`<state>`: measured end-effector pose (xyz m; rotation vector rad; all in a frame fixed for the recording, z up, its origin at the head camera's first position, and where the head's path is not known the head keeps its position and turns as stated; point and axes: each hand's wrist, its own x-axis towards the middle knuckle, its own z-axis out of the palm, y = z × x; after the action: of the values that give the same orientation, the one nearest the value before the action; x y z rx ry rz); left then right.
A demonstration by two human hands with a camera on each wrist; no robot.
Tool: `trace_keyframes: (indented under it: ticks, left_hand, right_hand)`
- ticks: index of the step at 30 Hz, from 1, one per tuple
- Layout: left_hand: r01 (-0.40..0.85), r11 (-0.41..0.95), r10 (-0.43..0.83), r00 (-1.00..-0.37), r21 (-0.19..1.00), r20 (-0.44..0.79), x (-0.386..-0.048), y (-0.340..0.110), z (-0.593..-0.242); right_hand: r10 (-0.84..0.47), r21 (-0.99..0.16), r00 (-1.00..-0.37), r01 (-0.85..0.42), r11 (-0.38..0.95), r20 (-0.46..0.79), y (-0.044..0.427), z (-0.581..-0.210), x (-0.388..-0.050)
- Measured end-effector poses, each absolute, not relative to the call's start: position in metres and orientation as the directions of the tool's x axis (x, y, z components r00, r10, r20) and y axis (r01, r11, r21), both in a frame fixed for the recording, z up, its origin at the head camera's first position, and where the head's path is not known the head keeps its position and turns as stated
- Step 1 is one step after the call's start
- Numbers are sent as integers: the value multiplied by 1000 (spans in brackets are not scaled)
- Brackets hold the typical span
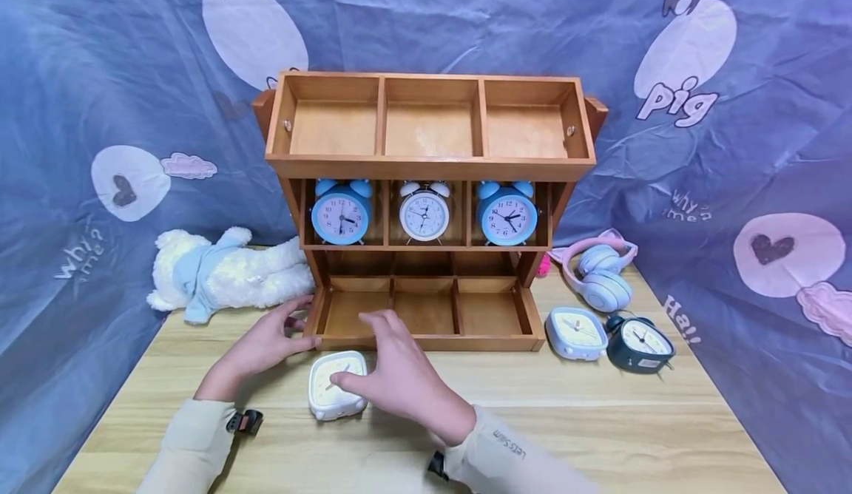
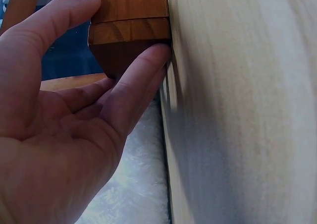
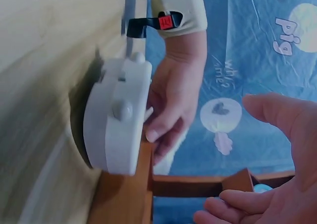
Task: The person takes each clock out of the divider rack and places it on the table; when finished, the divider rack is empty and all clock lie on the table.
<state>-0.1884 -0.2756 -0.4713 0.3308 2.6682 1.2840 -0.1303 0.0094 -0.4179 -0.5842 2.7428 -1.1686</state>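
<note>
Low at the wooden shelf's (image 1: 426, 344) left front corner, my left hand (image 1: 269, 340) grips the frame; the left wrist view has the wooden corner (image 2: 131, 30) between thumb and fingers. My right hand (image 1: 406, 376) hovers over a white square alarm clock (image 1: 326, 398) in front of the shelf, thumb and fingers spread. In the right wrist view a gap separates that hand (image 3: 282, 169) from the clock (image 3: 119, 120). The middle tier holds a blue twin-bell clock (image 1: 341, 217), a white one (image 1: 424, 215) and another blue one (image 1: 508, 218).
A white plush bear (image 1: 233, 272) lies left of the shelf. To the right are a white-and-blue square clock (image 1: 576, 333), a dark green clock (image 1: 641, 344) and cat-ear headphones (image 1: 602, 276). Blue patterned cloth (image 1: 466, 21) hangs behind the wooden table (image 1: 599, 435).
</note>
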Motion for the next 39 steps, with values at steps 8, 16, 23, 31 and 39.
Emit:
trace_keyframes:
  ticks: [8, 16, 23, 31, 39]
  left_hand:
    - [117, 613, 258, -964, 781, -58, -191, -277, -473]
    - [102, 610, 255, -964, 786, -73, -189, -277, -474]
    - [136, 626, 266, -963, 768, -46, -188, -276, -472]
    - [95, 621, 248, -965, 778, -80, -189, -276, -472]
    - [102, 613, 252, -965, 783, -72, -189, -276, -471]
  right_hand:
    - [-332, -764, -939, -280, 581, 92, 33, -403, -134]
    - [-269, -780, -933, -349, 520, 238, 57, -394, -137]
    - [-180, -781, -942, -336, 526, 284, 78, -386, -142]
    - [-70, -773, -948, -295, 562, 311, 105, -371, -154]
    - [27, -739, -895, -350, 576, 445, 132, -359, -175]
